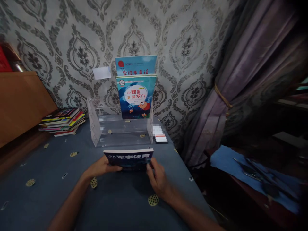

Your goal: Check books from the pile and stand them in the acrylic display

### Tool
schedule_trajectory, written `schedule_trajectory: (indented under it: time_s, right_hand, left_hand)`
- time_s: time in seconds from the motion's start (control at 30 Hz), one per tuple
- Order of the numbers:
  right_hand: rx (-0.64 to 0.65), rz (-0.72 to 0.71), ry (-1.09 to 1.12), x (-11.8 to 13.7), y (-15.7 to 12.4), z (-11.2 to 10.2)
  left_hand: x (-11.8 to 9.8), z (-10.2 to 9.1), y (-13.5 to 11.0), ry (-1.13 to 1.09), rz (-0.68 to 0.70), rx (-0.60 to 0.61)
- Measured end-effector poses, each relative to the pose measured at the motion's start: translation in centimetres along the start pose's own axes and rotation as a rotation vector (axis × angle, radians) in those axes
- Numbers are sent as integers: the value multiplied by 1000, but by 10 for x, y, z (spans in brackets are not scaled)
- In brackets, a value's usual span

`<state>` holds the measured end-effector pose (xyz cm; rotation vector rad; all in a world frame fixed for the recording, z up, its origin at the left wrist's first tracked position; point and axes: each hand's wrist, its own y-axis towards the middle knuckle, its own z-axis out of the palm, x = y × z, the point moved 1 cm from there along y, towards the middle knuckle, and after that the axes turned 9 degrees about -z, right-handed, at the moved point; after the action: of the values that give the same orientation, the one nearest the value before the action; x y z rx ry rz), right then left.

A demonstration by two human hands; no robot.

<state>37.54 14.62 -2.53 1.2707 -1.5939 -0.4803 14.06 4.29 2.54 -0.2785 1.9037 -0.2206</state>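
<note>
A dark-covered magazine (131, 162) with pale lettering is held between my two hands, tilted so that its white top edge shows. My left hand (102, 166) grips its left side, thumb across the front cover. On the opposite side my right hand (157, 178) pinches the right edge. Just beyond the magazine stands a clear acrylic stepped rack (121, 139). Its back right part bears a blue picture book (136, 106) with a red fish on the cover, and behind that rises a lighter blue book (136, 64). The rack's lower tiers show no books.
A stack of books and magazines (64, 120) lies on the left beside a brown wooden panel (21, 102). Right of the rack is a blurred-out white item (160, 134). A tied purple curtain (209, 112) hangs past the table's right edge, near a blue cloth (226, 160) with tools.
</note>
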Motion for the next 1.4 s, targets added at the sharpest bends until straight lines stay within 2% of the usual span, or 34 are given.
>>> schedule_trajectory:
  time_s: [0.17, 0.3, 0.4, 0.53, 0.63, 0.77, 0.93, 1.03, 1.2, 1.4]
  right_hand:
    - [13, 9, -13, 1, 2, 1]
    - [16, 6, -1, -3, 5, 2]
    - [15, 28, 9, -10, 10, 5]
    - [-14, 45, 11, -19, 22, 7]
    - [-48, 60, 11, -26, 37, 6]
    - [-90, 50, 28, -32, 67, 2]
    - [-186, 42, 39, -35, 112, -10]
    - [-199, 26, 52, -32, 136, -23]
    - [-172, -25, 121, -27, 160, -48]
    - [-180, -71, 186, -17, 163, -67]
  left_hand:
    - [2, -4, 2, 39, -23, 26]
    - [-3, -14, 6, 83, -106, 54]
    - [-14, -23, 12, 102, -145, 70]
    - [-34, -32, 22, 118, -100, 31]
    - [-50, -38, 31, 119, -29, -57]
    - [-69, -42, 38, 76, 129, -280]
    - [-95, -35, 40, -80, 440, -543]
    - [-108, -29, 41, -75, 547, -664]
    - [-118, -21, 44, -82, 640, -777]
    - [-121, -9, 44, -92, 710, -808]
